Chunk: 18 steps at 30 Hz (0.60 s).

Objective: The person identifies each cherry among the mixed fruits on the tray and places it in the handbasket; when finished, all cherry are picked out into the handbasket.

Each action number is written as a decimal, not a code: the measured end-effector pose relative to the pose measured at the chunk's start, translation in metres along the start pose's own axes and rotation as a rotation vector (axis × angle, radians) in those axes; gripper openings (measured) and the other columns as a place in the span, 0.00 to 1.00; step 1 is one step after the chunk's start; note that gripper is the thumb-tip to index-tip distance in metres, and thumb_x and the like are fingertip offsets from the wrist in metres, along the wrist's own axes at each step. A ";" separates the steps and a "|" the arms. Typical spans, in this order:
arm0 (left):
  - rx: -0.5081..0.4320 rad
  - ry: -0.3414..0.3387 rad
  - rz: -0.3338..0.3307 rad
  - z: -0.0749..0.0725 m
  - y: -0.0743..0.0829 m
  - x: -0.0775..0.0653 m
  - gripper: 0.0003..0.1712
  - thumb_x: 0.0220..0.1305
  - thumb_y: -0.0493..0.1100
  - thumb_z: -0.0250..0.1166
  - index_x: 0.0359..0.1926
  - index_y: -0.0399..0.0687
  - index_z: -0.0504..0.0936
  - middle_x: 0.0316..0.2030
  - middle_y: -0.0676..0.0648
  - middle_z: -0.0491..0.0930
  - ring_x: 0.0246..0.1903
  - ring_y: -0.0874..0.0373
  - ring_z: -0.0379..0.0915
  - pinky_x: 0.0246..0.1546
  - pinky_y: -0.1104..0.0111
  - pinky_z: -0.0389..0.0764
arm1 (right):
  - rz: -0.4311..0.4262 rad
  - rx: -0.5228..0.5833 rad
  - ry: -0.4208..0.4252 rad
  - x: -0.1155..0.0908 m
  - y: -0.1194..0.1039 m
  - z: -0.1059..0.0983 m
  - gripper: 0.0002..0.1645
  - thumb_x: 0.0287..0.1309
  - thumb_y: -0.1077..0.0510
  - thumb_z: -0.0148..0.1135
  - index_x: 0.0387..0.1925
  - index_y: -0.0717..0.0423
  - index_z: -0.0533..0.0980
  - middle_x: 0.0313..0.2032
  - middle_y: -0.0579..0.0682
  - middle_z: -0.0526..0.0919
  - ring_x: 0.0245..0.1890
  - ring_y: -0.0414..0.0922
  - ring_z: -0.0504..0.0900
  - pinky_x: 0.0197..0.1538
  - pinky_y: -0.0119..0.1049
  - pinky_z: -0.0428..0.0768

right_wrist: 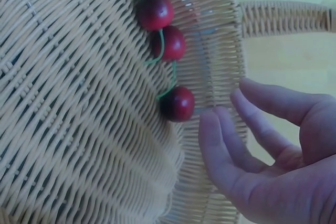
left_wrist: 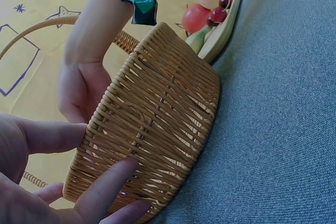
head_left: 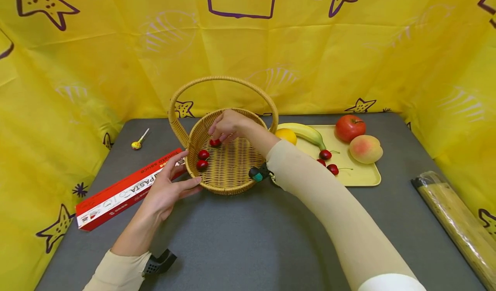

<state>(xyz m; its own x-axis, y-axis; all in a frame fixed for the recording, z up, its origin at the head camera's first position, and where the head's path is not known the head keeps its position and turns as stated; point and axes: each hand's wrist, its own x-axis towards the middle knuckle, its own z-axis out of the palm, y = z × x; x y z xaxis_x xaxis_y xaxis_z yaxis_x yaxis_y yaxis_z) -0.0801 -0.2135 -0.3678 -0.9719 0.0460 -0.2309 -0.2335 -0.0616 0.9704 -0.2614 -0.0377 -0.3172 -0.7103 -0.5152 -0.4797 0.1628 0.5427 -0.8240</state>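
Observation:
The round wicker basket (head_left: 228,187) with a tall arched handle stands on the grey table. My left hand (head_left: 166,192) rests on its left side, its spread, fairly straight fingers touching the rim and outer wall. Inside the basket, three red cherries lie toward the left: one cherry (head_left: 202,165) at the front, a second cherry (head_left: 203,154) behind it, and a third cherry (right_wrist: 178,104) nearest my right hand. That right hand (head_left: 232,125) reaches over the basket. In the right wrist view its fingers are loosely bent, with thumb and fingertips apart and nothing between them.
At right a yellow tray (head_left: 364,181) carries a banana (head_left: 306,131), an orange fruit (head_left: 286,135), an apple (head_left: 350,128), a peach (head_left: 366,149) and several cherries. On the left lie a pasta box (head_left: 124,192) and a lollipop (head_left: 137,143). A clear-wrapped pack (head_left: 453,222) lies far right.

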 end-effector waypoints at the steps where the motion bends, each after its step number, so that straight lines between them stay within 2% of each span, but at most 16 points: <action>1: 0.001 0.000 -0.001 0.000 0.000 0.000 0.50 0.55 0.31 0.70 0.73 0.57 0.53 0.64 0.34 0.56 0.51 0.37 0.75 0.46 0.50 0.81 | -0.004 0.003 0.001 -0.001 0.000 0.000 0.19 0.53 0.66 0.68 0.49 0.59 0.80 0.33 0.51 0.81 0.39 0.51 0.80 0.51 0.47 0.82; 7: 0.004 -0.001 -0.005 -0.001 0.000 -0.001 0.50 0.56 0.32 0.70 0.73 0.56 0.53 0.65 0.34 0.56 0.52 0.38 0.75 0.46 0.51 0.81 | -0.057 0.023 -0.018 -0.013 -0.001 0.000 0.18 0.54 0.66 0.67 0.49 0.61 0.80 0.37 0.54 0.83 0.45 0.55 0.80 0.52 0.48 0.82; 11: 0.006 -0.005 -0.002 -0.001 0.000 -0.001 0.50 0.56 0.33 0.70 0.73 0.56 0.52 0.65 0.34 0.56 0.51 0.39 0.75 0.46 0.51 0.81 | -0.089 0.046 -0.039 -0.022 -0.002 0.002 0.14 0.54 0.66 0.66 0.45 0.59 0.81 0.40 0.55 0.83 0.48 0.57 0.79 0.53 0.50 0.81; 18: 0.012 -0.015 -0.005 -0.001 0.000 0.000 0.50 0.56 0.33 0.70 0.74 0.56 0.52 0.65 0.34 0.56 0.53 0.39 0.74 0.46 0.51 0.81 | -0.140 0.056 -0.060 -0.035 0.000 0.001 0.13 0.55 0.64 0.67 0.44 0.56 0.82 0.41 0.55 0.85 0.40 0.51 0.83 0.43 0.41 0.85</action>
<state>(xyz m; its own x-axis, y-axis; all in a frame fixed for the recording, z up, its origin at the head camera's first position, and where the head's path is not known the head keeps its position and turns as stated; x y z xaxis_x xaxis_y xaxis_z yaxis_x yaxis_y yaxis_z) -0.0802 -0.2143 -0.3674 -0.9700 0.0609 -0.2352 -0.2383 -0.0492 0.9699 -0.2354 -0.0204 -0.3010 -0.6870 -0.6229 -0.3742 0.1039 0.4255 -0.8990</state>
